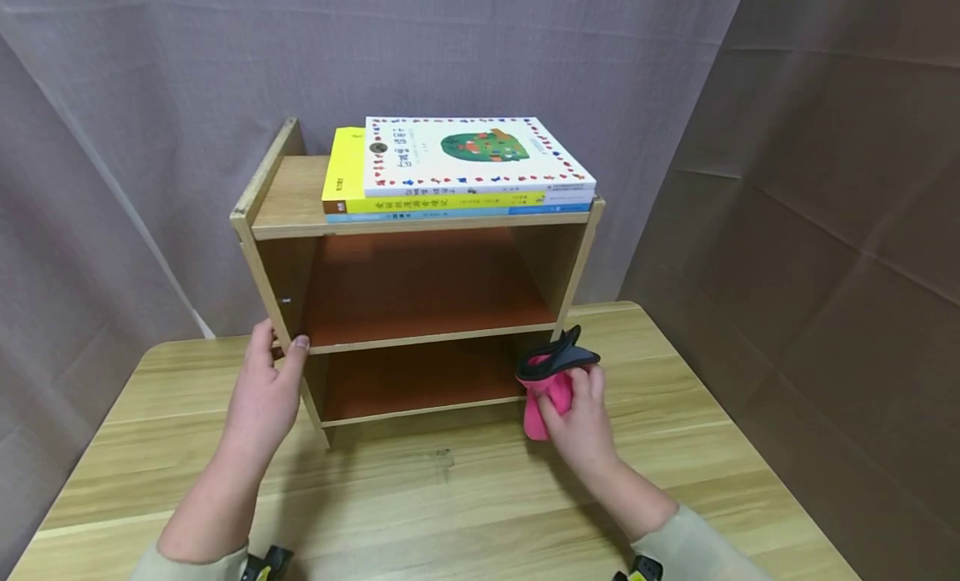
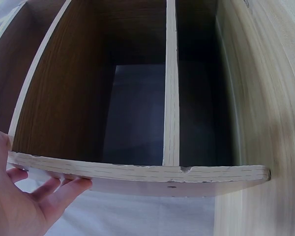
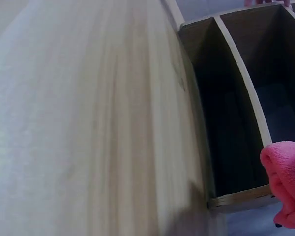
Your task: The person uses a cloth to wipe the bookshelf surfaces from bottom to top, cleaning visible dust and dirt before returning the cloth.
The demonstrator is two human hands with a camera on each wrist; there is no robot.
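A small wooden shelf stands on the wooden table, with two open compartments showing. My left hand grips its left side panel at the height of the middle board, thumb on the front edge and fingers round the outer face. In the left wrist view, the fingertips lie against the panel's outside. My right hand pinches a folded pink cloth with a dark grey and black part on top. The cloth is at the shelf's right front edge and overlaps the lower right side panel, hiding part of it.
On the shelf top lie stacked books: a white one with a green picture, a yellow one under it and a blue one at the bottom. Grey curtains hang behind the table, and a brownish one hangs at its right.
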